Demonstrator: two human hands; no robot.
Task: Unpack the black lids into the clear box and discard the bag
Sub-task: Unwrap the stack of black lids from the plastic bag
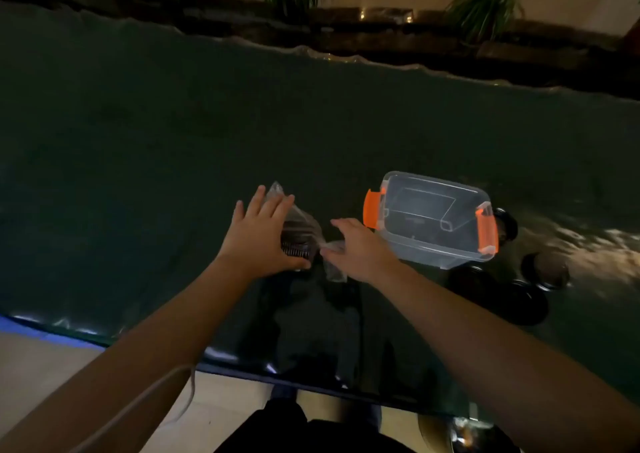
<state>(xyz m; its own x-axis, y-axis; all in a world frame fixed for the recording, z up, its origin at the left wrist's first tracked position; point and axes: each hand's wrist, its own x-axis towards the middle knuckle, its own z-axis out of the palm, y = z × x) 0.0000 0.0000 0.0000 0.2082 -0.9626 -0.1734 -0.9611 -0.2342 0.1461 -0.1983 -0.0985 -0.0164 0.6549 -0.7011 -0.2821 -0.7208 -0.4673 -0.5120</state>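
- Black lids (298, 239), stacked on edge inside a clear plastic bag (294, 217), are being held down on the dark table (173, 147), at about 9 o'clock from the clear box (433, 217).
- The stack is being gripped by the left hand (263, 234), fingers spread over the top of the bag and thumb pressing at the stack's near end.
- The bag's loose end (334, 258) is being pinched closed in the right hand (360, 248), at 3 o'clock from the stack.
- The step is judged best done by keeping the stack pinned while the opening is being drawn toward 3 o'clock, so that no lids are spilled.
- Several loose black lids (498, 296) are lying at 5 o'clock from the box, which is standing open with orange latches (374, 210).
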